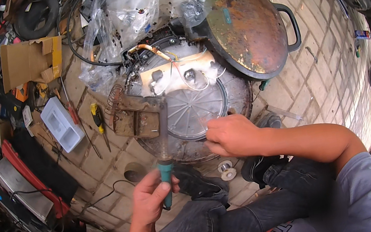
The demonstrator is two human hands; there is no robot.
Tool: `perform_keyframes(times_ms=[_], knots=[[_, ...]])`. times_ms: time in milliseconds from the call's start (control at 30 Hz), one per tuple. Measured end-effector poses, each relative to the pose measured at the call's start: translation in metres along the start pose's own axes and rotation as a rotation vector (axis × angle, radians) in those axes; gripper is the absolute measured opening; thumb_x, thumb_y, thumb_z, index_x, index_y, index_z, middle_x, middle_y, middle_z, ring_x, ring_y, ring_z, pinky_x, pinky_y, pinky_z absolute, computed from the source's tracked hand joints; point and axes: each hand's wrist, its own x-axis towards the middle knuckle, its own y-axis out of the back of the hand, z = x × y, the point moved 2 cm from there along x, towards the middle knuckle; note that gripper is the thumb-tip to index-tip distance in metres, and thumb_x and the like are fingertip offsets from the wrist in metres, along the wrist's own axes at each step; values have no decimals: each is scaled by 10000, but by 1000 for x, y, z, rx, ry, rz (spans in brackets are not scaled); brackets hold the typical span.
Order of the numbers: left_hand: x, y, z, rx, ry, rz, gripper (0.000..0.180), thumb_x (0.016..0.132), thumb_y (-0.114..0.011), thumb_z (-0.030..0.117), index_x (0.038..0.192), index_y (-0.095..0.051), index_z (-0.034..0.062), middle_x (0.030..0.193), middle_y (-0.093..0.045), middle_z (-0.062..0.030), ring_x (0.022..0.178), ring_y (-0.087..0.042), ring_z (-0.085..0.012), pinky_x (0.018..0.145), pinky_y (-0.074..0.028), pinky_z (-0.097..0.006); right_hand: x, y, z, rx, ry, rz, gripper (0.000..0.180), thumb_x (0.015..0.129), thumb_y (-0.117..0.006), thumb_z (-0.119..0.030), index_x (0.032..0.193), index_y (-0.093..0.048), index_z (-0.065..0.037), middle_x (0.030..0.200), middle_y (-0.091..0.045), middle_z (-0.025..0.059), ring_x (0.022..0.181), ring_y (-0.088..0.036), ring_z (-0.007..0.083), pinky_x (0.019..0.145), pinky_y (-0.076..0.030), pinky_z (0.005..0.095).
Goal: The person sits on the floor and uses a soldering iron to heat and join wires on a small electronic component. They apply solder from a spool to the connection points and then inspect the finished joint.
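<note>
My left hand [147,201] is closed around the teal handle of a soldering iron [165,181], its thick metal barrel pointing up and away from me. The barrel passes beside a rusty metal iron stand [134,121] with a coil spring. Over the near edge of a round, open appliance body [237,102], my right hand [233,136] has its fingers pinched together; whatever is between them cannot be made out. A ribbed metal disc [194,109] fills the body's middle. Beyond it lies a pale, scorched board [175,74] with several wires. A spool of solder wire [227,170] stands between my feet.
A large stained round pan [249,25] with a black handle lies far right. Crumpled clear plastic [137,10] covers the far side. On the left are a cardboard box [24,62], a white plastic tray [62,124], a yellow-black knife [97,116] and a screwdriver [73,113].
</note>
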Motion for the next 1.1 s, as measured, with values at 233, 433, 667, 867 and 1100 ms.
perform_keyframes(times_ms=[233,433,667,867,1100], knots=[[-8,1,-15,149,172,-63,416,991,-607,138,1366,-513,-15,1103,-655,-81,981,-609,-153,889,-492,-301,-97,69,22,-19,-127,-287,250,842,-677,-114,1075,-603,-64,961,-641,115,814,-658,351,659,-545,442],[-52,30,-41,151,162,243,320,951,-633,160,1212,-574,-17,922,-631,-22,774,-533,-91,699,-448,-269,-151,151,28,-44,-696,-189,141,837,-749,-118,814,-658,-12,569,-585,130,530,-599,254,524,-473,358],[-148,72,-96,272,209,856,246,963,-631,176,1108,-593,-19,776,-605,-24,618,-507,-70,553,-409,-248,-109,167,65,34,-702,104,218,850,-727,-116,701,-626,7,525,-492,-6,491,-398,47,447,-299,261],[-155,97,-136,593,243,930,332,943,-634,234,1137,-632,-36,808,-653,-83,665,-569,-130,610,-455,-297,-57,153,35,-247,-260,-116,215,739,-758,-166,650,-614,-33,556,-466,72,593,-464,212,608,-383,365],[-131,108,-139,640,151,958,403,909,-666,321,1133,-660,-14,866,-680,-207,803,-666,-282,745,-500,-377,-48,145,34,-96,-202,-215,170,734,-762,-161,726,-639,-44,709,-586,102,725,-538,277,678,-406,383]])
